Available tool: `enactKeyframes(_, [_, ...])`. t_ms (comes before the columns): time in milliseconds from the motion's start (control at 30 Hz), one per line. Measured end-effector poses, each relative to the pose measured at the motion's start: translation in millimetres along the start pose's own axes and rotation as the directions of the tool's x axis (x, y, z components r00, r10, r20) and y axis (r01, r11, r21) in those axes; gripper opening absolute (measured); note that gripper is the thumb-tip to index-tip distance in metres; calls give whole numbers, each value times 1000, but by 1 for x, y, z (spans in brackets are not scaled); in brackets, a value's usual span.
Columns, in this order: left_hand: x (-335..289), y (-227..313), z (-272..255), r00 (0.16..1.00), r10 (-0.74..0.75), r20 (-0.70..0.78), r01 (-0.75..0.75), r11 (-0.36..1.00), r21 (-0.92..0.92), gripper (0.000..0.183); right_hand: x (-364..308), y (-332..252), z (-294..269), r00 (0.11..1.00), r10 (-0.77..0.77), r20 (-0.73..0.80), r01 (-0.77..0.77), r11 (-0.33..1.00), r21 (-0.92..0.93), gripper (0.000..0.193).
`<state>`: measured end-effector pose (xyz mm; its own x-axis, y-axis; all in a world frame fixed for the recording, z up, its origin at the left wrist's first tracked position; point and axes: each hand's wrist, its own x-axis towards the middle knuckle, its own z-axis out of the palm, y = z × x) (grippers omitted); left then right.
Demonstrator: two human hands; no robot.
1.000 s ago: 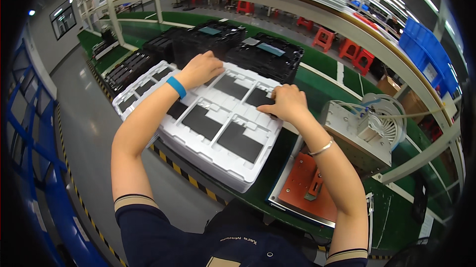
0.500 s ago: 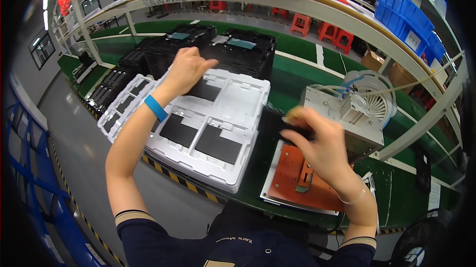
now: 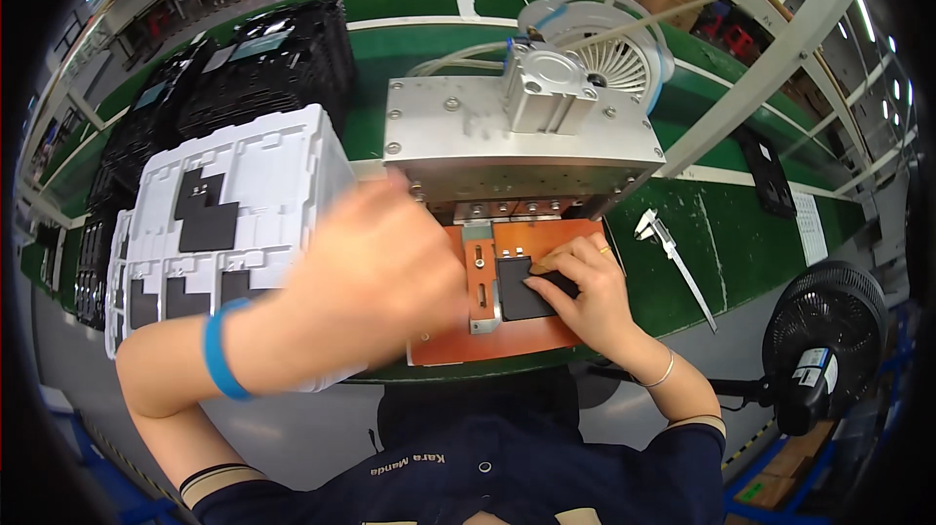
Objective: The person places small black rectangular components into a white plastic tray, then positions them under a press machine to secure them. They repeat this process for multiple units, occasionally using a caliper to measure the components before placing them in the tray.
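Observation:
My right hand point(image 3: 588, 289) has its thumb and fingers closed on a flat black plate with small metal tabs point(image 3: 525, 293). That plate lies on the orange fixture board point(image 3: 444, 348), against a metal stop block point(image 3: 482, 281). Motion smears my left hand point(image 3: 375, 276), raised between the white tray stack and the fixture; its fingers cannot be made out. In the white tray point(image 3: 263, 179), left of that hand, lie several similar black plates point(image 3: 208, 223). Behind the fixture stands a silver press point(image 3: 458, 120) with a cylinder on top.
Black trays point(image 3: 283, 67) are stacked at the far left. Beside the press are a round white fan point(image 3: 624, 67) and a slanting post point(image 3: 751, 86). A caliper point(image 3: 678, 257) and a dark, phone-like slab point(image 3: 767, 174) lie on the green bench to the right. A black fan point(image 3: 824, 320) stands near the front right.
My view has turned right toward the press. From above the white tray, my left hand has come across toward the fixture. My right hand has come down onto the black plate on the orange board.

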<state>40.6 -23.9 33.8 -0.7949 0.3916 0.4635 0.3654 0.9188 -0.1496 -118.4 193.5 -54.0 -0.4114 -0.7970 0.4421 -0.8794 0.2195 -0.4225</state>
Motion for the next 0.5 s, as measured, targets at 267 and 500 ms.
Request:
enactKeyframes(267, [3, 47, 56, 841, 116, 528, 0, 976, -216, 81, 7, 13, 9, 979, -187, 82, 186, 982, 17, 22])
enactKeyframes(500, [10, 49, 49, 772, 136, 620, -27, 983, -182, 82, 13, 11, 12, 955, -255, 154, 263, 964, -31, 36])
